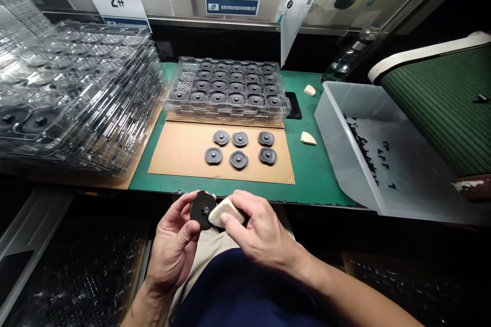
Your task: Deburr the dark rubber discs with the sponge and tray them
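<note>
My left hand grips a round black disc part by its edge, its small central stud facing up. In my right hand is a cream-coloured wedge-shaped pad, pinched between thumb and fingers. The pad's tip is at the disc's right edge and overlaps it in view; whether it presses on it I cannot tell. Both are held over my lap, just in front of the table edge. Beyond them, several similar dark discs lie in two rows on a brown cardboard sheet.
A clear tray of discs stands behind the cardboard. Stacked clear trays rise at the left. Two more cream pads, one nearer, lie right on the green mat. A translucent bin holds small black pieces beside a green-seated stool.
</note>
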A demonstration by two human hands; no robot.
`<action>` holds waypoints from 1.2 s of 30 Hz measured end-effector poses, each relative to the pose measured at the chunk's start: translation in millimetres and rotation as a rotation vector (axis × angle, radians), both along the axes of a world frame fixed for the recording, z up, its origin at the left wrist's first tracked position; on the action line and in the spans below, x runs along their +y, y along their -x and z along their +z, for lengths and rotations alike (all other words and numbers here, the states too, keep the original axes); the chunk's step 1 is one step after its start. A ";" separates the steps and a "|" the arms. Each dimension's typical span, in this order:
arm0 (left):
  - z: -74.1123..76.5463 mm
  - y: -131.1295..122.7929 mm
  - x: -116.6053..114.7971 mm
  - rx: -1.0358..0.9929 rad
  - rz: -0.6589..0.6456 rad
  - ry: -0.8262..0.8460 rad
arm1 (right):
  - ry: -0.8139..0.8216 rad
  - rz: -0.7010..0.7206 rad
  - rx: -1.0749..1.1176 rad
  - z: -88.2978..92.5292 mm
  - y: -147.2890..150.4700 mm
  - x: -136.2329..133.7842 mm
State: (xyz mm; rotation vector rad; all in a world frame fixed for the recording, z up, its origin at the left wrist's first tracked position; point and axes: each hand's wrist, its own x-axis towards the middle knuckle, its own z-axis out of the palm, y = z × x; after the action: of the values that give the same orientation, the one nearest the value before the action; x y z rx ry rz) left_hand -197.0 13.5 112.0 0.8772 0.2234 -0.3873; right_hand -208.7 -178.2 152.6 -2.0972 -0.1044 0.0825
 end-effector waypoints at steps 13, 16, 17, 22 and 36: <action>-15.2 13.9 7.4 0.388 -0.425 0.190 | 0.219 0.551 -0.473 2.7 -12.6 -21.0; -12.3 11.3 8.5 0.374 -0.393 0.250 | 0.251 0.538 -0.530 3.4 -14.4 -18.3; -11.0 9.1 8.9 0.341 -0.344 0.248 | 0.265 0.439 -0.511 2.4 -13.1 -15.9; -9.3 1.0 6.3 0.007 -0.034 -0.046 | 0.047 0.035 0.001 0.5 -1.1 3.7; -0.4 2.9 19.2 0.097 -0.153 0.039 | 0.295 0.177 -0.286 8.6 -4.1 2.0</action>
State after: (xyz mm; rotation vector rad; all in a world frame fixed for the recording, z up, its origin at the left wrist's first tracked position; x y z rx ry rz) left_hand -199.9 32.8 111.6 0.8406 0.2383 -0.5763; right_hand -204.6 -176.2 161.2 -2.3794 -0.4756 -0.1030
